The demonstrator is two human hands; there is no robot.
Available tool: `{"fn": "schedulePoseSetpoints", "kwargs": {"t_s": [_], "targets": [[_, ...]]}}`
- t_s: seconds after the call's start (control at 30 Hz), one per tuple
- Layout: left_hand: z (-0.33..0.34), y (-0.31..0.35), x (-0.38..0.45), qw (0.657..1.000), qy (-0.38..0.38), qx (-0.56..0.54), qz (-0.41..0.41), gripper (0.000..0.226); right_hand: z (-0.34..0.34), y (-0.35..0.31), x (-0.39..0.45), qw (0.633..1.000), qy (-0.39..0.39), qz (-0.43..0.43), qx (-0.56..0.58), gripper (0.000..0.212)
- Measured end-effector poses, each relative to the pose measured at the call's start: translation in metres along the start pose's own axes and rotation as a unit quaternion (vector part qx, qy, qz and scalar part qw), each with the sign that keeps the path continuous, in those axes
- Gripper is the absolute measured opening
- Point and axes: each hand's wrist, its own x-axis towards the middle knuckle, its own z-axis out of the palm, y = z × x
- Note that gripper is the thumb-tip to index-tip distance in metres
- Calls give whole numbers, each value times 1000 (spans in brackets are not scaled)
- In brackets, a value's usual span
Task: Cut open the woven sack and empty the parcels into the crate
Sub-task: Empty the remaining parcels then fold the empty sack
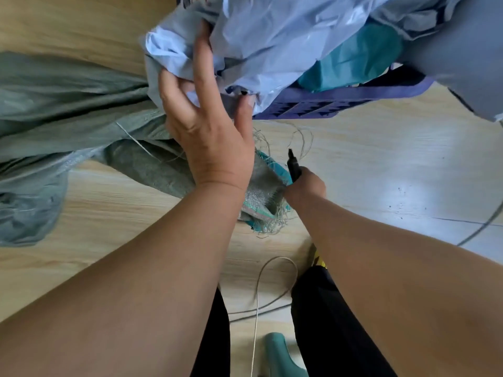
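The grey-green woven sack [54,110] lies slumped across the wooden floor [381,159] on the left, its frayed cut mouth [261,197] trailing loose threads between the two forearms. At the top, pale blue plastic parcels [272,36] and a teal parcel [351,58] are heaped in and over the purple crate [313,104], whose ribbed rim shows just beyond the sack's mouth. A grey parcel [468,63] hangs past the crate's right edge. The left hand [206,118] reaches forward above the sack, its fingers spread and mostly straight, fingertips pressed into a pale blue parcel at the crate's near edge; the thumb touches a grey flap there. The right hand [304,186] sits lower, just beside the frayed mouth, fist curled round a black cutter [294,164] that points away from the person. A thin cord [261,289] loops on the floor between the dark trouser legs [326,322], near a teal shoe [280,355].
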Motion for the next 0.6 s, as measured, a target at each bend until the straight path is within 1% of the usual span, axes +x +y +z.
{"fn": "schedulePoseSetpoints", "kwargs": {"t_s": [0.13,0.33,0.43,0.47,0.5,0.6], "targets": [[15,-6,-3,999,39,10,14,62,17,7,22,1000,9,1,4,57],[28,-14,-8,997,64,37,25,60,35,-1,39,1000,17,-1,-7,53],[31,-17,-9,996,73,33,35,60,37,-3,44,1000,0,20,-13,54],[31,-18,-9,996,73,30,38,60,38,-3,46,999,-5,29,-16,51],[31,-19,-9,996,72,27,40,61,38,-3,47,999,-4,35,-19,43],[31,-19,-10,997,70,22,39,61,40,0,45,998,17,56,-27,7]]}}
